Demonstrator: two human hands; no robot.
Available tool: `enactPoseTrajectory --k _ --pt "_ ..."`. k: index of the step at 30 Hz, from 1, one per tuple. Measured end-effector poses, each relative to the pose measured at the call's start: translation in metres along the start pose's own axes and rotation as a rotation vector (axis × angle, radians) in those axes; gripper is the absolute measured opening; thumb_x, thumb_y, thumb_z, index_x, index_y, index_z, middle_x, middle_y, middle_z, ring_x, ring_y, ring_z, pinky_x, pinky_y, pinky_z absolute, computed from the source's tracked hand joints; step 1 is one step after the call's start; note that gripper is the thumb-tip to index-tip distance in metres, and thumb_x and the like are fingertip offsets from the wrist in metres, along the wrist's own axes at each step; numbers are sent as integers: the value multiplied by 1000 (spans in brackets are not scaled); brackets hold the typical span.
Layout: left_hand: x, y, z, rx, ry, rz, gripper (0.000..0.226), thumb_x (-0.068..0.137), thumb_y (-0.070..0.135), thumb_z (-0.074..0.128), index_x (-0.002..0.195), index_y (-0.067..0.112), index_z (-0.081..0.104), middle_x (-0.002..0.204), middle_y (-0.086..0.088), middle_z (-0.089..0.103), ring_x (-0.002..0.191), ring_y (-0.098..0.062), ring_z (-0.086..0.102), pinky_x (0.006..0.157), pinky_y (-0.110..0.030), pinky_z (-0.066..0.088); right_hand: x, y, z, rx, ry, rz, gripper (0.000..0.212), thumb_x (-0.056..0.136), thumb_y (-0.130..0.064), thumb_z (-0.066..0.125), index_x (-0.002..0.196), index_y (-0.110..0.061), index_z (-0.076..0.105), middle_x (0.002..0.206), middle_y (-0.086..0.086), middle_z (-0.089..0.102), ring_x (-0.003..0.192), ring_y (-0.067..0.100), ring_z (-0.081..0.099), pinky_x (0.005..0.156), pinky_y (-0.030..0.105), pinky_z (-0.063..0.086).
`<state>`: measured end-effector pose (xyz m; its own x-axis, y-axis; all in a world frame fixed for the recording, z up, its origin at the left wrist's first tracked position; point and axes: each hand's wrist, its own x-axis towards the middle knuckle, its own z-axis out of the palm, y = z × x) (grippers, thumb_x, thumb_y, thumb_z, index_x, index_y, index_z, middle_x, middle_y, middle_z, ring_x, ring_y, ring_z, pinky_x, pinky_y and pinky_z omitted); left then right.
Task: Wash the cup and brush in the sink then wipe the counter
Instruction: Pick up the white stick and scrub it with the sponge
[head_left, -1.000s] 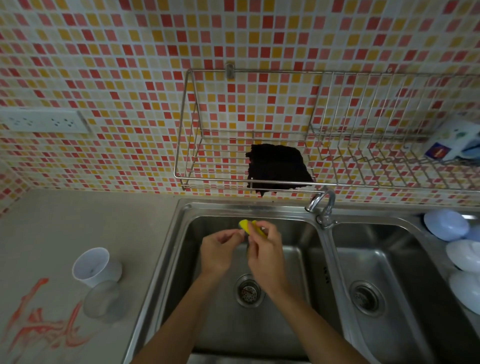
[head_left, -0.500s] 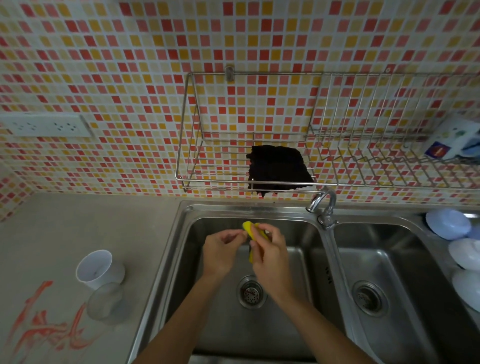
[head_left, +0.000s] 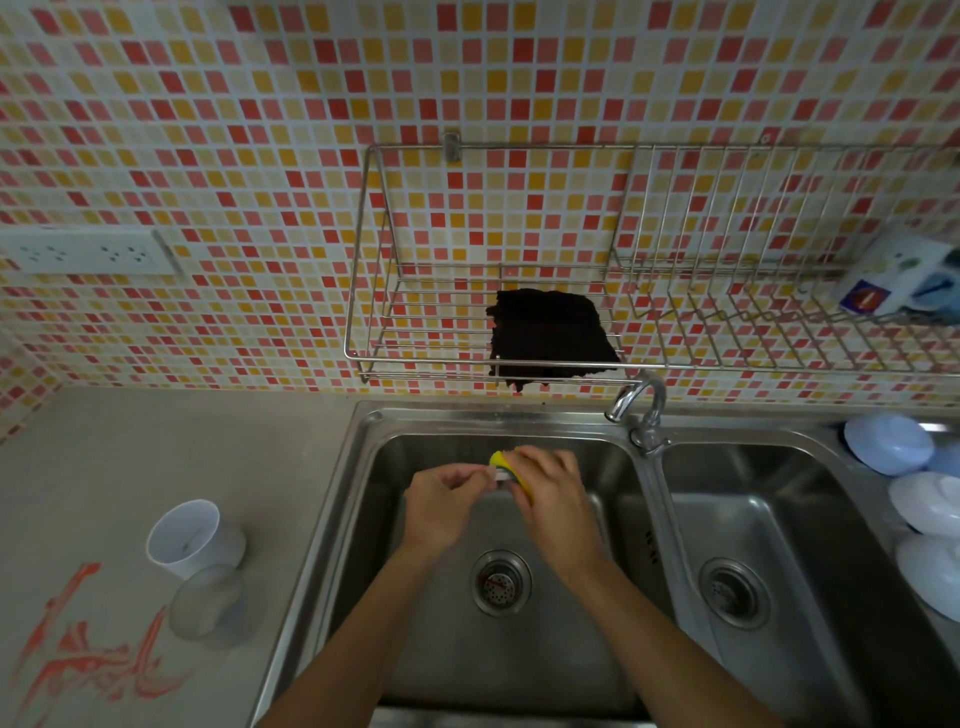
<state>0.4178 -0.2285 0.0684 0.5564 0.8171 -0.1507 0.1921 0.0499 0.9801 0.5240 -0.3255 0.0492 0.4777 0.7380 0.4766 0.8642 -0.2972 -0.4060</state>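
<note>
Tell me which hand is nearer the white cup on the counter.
Left. The left hand is over the left basin, on the side toward the white cup but clear of it. The right hand is farther right, gripping the yellow brush.

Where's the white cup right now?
The white cup stands on the grey counter, left of the sink, beside a clear cup near the red smears.

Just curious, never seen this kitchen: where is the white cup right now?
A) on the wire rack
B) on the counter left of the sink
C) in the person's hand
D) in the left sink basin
B: the white cup stands on the counter, left of the sink.
</note>
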Motion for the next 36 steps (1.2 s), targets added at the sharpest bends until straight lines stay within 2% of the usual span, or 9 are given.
enactPoseTrajectory --k 3,5,9,13,16,19,23,29,36 --pt "-1 -1 -2 76 -28 62 7 83 16 72 86 16 77 78 4 75 71 0 67 76 -22 52 7 4 -6 -111 16 -173 18 73 -19 76 91 -17 71 87 -5 69 84 11 41 66 27 54" --pt "-1 -2 -6 265 -60 207 14 80 24 75 93 21 76 86 12 74 79 3 68 77 -15 52 10 5 -10 -176 -30 -231 27 62 -17 86 85 -18 72 82 -7 69 81 9 39 62 24 53" --pt "5 -3 -13 566 -158 523 24 80 17 74 102 25 74 92 8 75 85 0 63 76 -11 48 12 11 -9 -125 -222 -183 20 75 -22 78 93 -19 70 81 -9 69 79 12 42 62 23 50" --pt "8 3 -12 613 -114 638 18 80 13 73 96 22 75 83 6 75 77 3 58 70 -2 40 17 6 -20 -16 -260 -60 21 87 -22 66 107 -17 70 80 -1 69 81 19 50 64 28 50" --pt "9 6 -8 558 -57 587 11 84 19 71 94 20 76 79 6 75 65 6 61 66 -9 45 14 -14 -24 27 -184 18 28 91 -18 60 118 -12 63 112 5 67 100 23 50 84 23 42" --pt "10 8 -9 466 -9 514 13 85 17 70 95 18 77 84 7 76 73 2 67 69 -14 50 6 -24 -23 55 -182 -15 43 91 -6 53 134 -10 50 139 6 51 114 26 41 97 24 38" --pt "7 11 -8 448 59 419 13 85 19 70 95 16 77 78 8 73 63 11 60 64 -3 43 9 0 -18 50 -128 80 52 88 2 52 134 -21 51 133 -7 56 107 20 44 92 21 40" --pt "3 11 -1 331 -12 284 18 90 29 64 88 19 78 77 8 75 74 2 69 72 -21 55 -1 -29 -14 154 -15 44 48 84 1 63 130 -12 57 125 -2 62 100 19 46 88 17 39" --pt "8 11 -5 303 102 131 29 91 36 60 81 16 78 68 7 73 67 -3 68 72 -22 52 -1 -15 -18 94 17 65 50 79 -2 72 126 -15 60 122 0 64 92 23 54 75 23 50"
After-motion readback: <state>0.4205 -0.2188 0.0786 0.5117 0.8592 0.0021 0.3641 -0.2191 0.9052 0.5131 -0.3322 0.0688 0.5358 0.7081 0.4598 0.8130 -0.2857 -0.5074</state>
